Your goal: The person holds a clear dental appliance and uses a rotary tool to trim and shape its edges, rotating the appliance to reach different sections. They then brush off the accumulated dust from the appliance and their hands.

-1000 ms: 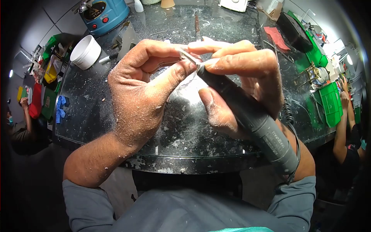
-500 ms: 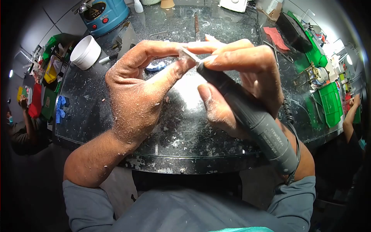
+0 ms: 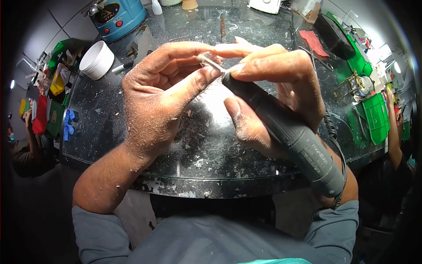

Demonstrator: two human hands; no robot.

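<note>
My right hand grips a black rotary handpiece like a pen, its cord hanging from the back end near my wrist. A pale, slim bur juts from its nose toward my left hand. Between that hand's thumb and forefinger is a small translucent piece, mostly covered by the fingers. The bur tip overlaps this piece in the view. Fine white dust and shavings cover my left hand and forearm. Fingers of both hands meet above the bur.
White shavings litter the dark tabletop. At the left are a white tub, a blue machine and a blue strip. Green bins and a red sheet lie right. Other people's arms show at both edges.
The handpiece's back end has swung slightly right and down, and the bur now shows more clearly beside the piece. At the far right, another person's arm has been raised.
</note>
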